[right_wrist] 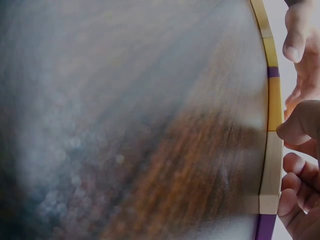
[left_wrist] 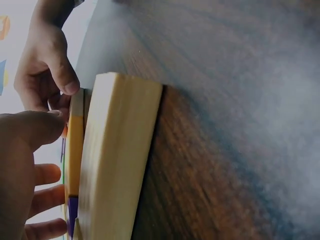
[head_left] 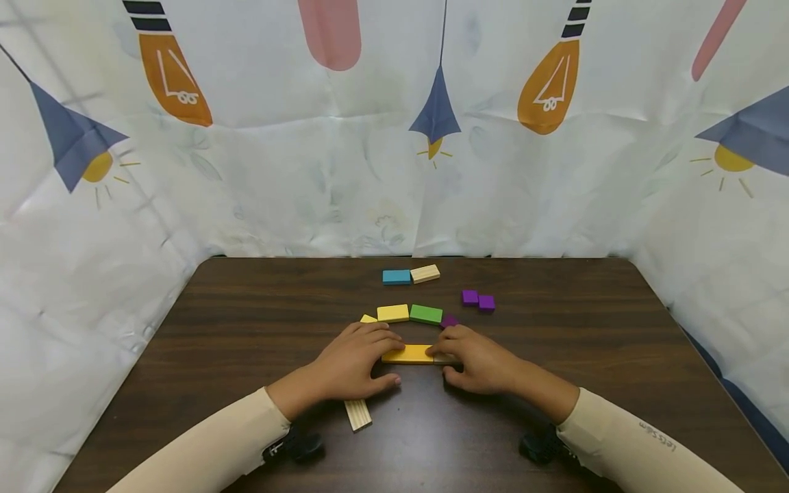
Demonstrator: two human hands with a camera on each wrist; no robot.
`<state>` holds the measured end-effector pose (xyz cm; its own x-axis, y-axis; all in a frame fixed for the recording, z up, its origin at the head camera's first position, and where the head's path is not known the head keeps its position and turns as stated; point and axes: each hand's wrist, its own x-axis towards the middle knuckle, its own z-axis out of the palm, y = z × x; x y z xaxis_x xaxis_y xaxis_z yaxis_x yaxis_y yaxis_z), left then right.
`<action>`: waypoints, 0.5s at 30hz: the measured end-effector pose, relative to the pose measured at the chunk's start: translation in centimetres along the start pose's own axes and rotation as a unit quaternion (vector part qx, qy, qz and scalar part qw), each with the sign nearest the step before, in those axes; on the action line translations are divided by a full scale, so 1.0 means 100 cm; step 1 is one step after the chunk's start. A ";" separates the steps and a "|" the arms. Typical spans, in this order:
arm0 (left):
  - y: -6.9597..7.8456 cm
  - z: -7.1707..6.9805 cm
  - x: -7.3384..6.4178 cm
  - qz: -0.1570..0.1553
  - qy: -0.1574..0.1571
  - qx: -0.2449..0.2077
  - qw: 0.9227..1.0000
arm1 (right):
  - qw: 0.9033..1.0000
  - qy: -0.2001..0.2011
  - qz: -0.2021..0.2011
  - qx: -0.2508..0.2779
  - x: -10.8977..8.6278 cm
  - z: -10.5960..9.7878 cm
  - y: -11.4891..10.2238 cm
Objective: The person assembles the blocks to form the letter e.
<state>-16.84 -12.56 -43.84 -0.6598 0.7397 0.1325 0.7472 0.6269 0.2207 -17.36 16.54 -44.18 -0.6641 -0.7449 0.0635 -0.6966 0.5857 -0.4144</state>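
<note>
In the head view an orange-yellow block (head_left: pixel 407 354) lies on the table end to end with a plain wooden block (head_left: pixel 446 359). My left hand (head_left: pixel 357 363) reaches over from the left, fingers extended onto the orange-yellow block's left part, thumb apart in front of it. My right hand (head_left: pixel 481 359) pinches the plain wooden block, its index fingertip at the seam between the two. Beyond the hands runs a curve of blocks: a yellow one (head_left: pixel 393 313), a green one (head_left: pixel 425 314) and a partly covered purple one (head_left: pixel 449 320). Another wooden block (head_left: pixel 357 415) pokes out below my left hand.
A blue block (head_left: pixel 396 277) and a pale wooden block (head_left: pixel 425 274) lie near the back edge of the dark table (head_left: pixel 259 294). Two purple blocks (head_left: pixel 470 298) sit right of the curve. A printed cloth (head_left: pixel 271 171) hangs behind and along the sides.
</note>
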 end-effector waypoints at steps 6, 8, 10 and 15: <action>-0.001 0.004 0.004 -0.005 -0.010 0.010 1.000 | 1.000 0.010 -0.015 -0.001 0.000 0.001 0.001; -0.001 0.004 0.004 -0.008 -0.014 0.012 1.000 | 1.000 0.012 -0.017 -0.002 0.000 0.001 0.001; 0.000 0.004 0.005 -0.012 -0.019 0.013 1.000 | 1.000 0.012 -0.018 -0.002 0.000 0.001 0.001; 0.000 0.004 0.006 -0.014 -0.033 0.014 0.999 | 1.000 0.011 -0.015 -0.002 0.000 0.001 0.001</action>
<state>-17.21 -12.05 -44.13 -0.6740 0.7361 0.0626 0.7315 0.6532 0.1955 -17.38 16.58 -44.35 -0.6493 -0.7546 0.0951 -0.7166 0.5651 -0.4089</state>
